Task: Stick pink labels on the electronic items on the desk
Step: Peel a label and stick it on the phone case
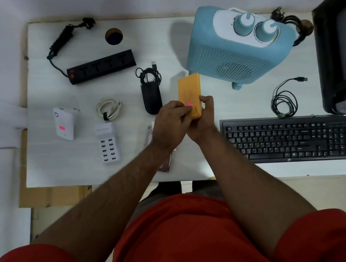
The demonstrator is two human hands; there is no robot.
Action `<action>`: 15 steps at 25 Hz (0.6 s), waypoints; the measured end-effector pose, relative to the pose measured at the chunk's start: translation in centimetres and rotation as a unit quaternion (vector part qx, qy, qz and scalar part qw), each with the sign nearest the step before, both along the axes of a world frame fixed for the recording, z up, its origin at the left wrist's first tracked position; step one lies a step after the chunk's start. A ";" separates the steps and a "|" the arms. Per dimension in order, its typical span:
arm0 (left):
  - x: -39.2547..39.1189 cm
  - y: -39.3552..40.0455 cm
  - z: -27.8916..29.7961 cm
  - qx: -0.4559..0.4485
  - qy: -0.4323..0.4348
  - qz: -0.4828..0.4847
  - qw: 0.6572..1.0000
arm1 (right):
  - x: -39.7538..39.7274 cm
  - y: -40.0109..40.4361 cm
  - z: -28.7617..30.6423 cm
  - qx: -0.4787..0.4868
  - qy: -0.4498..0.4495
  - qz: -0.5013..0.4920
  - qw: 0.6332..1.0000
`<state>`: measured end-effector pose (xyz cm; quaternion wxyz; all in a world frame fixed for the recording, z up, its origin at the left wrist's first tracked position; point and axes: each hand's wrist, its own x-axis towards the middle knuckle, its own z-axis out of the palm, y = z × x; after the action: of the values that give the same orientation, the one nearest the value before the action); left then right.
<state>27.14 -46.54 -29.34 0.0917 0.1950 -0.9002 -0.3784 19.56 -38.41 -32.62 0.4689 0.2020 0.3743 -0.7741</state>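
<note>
- Flat orange rectangular device, prob. a power bank [189,91], is held up off the white desk top [45,163], mid-desk, just near of the pale blue fan heater w/ two round knobs [236,48]. Lifted so its broad face tilts toward the camera: judged to give a firm, visible surface for pressing a label on.
- Right hand [203,117] grips the device's near end from the right side and beneath; fingers curl round its right edge, thumb hidden. Acts as the backing/support.
- Left hand [172,122] comes in from the left; fingertips bunched on the small pink label [188,104] at the near part of the orange face. Pinching or pressing flat? Can't tell; the label touches the face.
- Both forearms converge from near to the desk centre, wrists close together, left over right.
- White plug-in box adapter [63,123], left side, already carries a pink label [62,127].
- No pink seen yet on: white multi-port USB charger [107,142], black power strip [101,67], black wired mouse [152,100], black keyboard [288,139], heater. Judged: task early, most items still to do.
- Black monitor [339,53] at the far right edge, partly out of view.
</note>
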 end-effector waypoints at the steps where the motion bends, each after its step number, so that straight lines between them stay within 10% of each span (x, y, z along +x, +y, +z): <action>1: 0.1 0.0 -0.2 -0.013 0.002 -0.012 1.000 | -0.1 0.0 0.0 -0.001 0.001 0.001 1.000; 15: 1.2 0.6 -1.4 -0.070 -0.070 -0.025 0.995 | 0.6 0.1 -1.3 -0.008 -0.043 -0.038 0.998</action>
<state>28.30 -45.91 -30.79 0.0323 0.1920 -0.9333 -0.3016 20.20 -38.30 -33.90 0.4559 0.2452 0.3398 -0.7852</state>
